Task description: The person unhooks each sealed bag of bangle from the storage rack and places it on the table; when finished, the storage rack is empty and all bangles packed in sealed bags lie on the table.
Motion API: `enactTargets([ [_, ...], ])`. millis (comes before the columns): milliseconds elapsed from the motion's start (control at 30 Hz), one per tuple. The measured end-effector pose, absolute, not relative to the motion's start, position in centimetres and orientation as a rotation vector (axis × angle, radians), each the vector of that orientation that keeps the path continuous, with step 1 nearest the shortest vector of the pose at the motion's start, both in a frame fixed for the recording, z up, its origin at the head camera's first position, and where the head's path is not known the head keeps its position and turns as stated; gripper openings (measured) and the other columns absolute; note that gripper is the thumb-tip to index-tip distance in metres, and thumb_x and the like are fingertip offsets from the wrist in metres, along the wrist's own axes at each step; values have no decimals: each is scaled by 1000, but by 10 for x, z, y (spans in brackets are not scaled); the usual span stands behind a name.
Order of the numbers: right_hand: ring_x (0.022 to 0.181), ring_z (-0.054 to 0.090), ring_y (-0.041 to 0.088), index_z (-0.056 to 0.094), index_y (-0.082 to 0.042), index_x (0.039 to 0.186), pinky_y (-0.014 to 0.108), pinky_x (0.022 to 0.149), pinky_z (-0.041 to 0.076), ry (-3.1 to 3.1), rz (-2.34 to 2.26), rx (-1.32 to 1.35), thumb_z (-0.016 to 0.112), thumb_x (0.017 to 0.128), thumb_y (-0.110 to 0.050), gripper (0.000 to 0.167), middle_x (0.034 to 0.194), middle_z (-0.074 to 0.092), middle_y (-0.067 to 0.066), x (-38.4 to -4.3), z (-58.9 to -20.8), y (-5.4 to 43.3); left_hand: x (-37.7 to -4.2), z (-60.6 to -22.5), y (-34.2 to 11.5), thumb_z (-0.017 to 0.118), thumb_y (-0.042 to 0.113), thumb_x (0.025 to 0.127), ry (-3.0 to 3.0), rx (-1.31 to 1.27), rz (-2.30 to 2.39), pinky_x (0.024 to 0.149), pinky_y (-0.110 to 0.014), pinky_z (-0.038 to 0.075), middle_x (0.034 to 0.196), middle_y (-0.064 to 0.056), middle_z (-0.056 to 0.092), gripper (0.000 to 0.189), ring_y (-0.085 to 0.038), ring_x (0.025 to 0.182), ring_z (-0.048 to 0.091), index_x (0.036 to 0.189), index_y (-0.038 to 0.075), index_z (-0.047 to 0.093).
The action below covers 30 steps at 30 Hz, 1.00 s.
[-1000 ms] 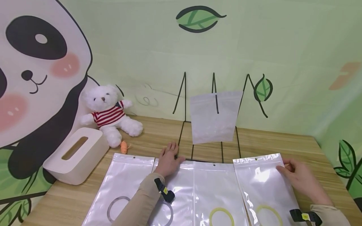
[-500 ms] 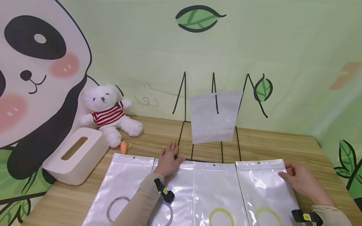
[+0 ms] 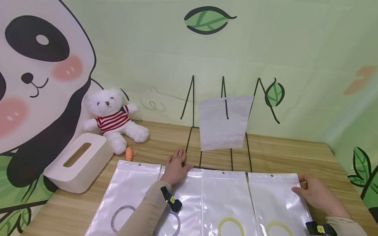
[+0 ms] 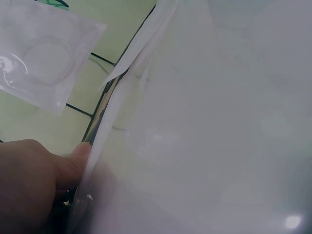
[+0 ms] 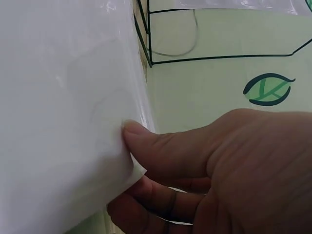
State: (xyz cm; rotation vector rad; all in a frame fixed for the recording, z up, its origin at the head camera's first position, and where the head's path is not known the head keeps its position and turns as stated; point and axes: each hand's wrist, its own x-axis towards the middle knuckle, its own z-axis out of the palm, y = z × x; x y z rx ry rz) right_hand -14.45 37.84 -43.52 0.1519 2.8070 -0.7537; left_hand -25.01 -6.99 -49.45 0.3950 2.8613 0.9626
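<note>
Several clear-fronted white zip bags lie side by side across the table. My right hand [image 3: 318,194] pinches the upper right corner of the rightmost zip bag [image 3: 274,193] between thumb [image 5: 146,139] and fingers, and a yellow ring [image 3: 279,225] shows in that bag. Spread fairly straight, my left hand [image 3: 175,167] rests at the top edge of the second zip bag [image 3: 190,186], beside the black wire rack [image 3: 187,144]. The third zip bag [image 3: 222,193] shows another yellow ring [image 3: 220,226]; the leftmost zip bag [image 3: 138,183] shows a grey ring [image 3: 113,216].
A smaller zip bag [image 3: 222,131] hangs on the rack's middle hook. At the left stand a white tissue box [image 3: 97,167] and a white teddy bear [image 3: 113,119] in a striped shirt. A small orange object [image 3: 129,153] lies by the bear's foot on the wooden table [image 3: 295,154].
My right hand has drawn the rightmost bag down toward me and slightly right, so its tilted top edge lies nearly level with the third bag's. My left hand has stayed put.
</note>
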Motion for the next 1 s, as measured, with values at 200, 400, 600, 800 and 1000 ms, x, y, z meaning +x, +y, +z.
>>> enactTargets([
  [200, 74, 57, 21, 46, 18, 119, 36, 61, 50, 2781, -733, 178, 67, 92, -24, 55, 87, 61, 14, -145, -438, 380, -250, -495, -70, 56, 36, 98, 2862, 398, 960, 118, -48, 4, 158, -17, 17, 70, -30, 148, 7, 149, -3, 28],
  [400, 80, 61, 25, 44, 19, 121, 42, 66, 53, 2766, -677, 204, 65, 93, -37, 66, 94, 62, 22, -148, -431, 380, -250, -495, -69, 56, 36, 98, 2866, 391, 961, 118, -47, 3, 159, -16, 16, 70, -30, 148, 7, 149, -3, 28],
  [600, 79, 60, 24, 45, 18, 124, 41, 65, 53, 2800, -654, 147, 57, 95, -50, 74, 95, 62, 21, -148, -420, 373, -251, -495, -69, 56, 36, 98, 2865, 379, 960, 118, -47, 2, 159, -16, 16, 70, -29, 148, 6, 149, -2, 28],
  [800, 74, 57, 20, 43, 16, 129, 35, 60, 50, 2865, -737, 56, 49, 97, -54, 77, 92, 61, 15, -149, -407, 356, -250, -494, -70, 57, 36, 98, 2866, 384, 954, 118, -47, 3, 159, -16, 16, 70, -29, 148, 7, 149, -2, 28],
  [1000, 67, 49, 18, 47, 12, 130, 28, 53, 42, 2998, -841, -56, 48, 100, -45, 64, 87, 57, 10, -151, -392, 336, -250, -494, -70, 57, 34, 98, 2868, 394, 969, 118, -49, 4, 158, -18, 18, 69, -31, 147, 9, 148, -4, 30],
])
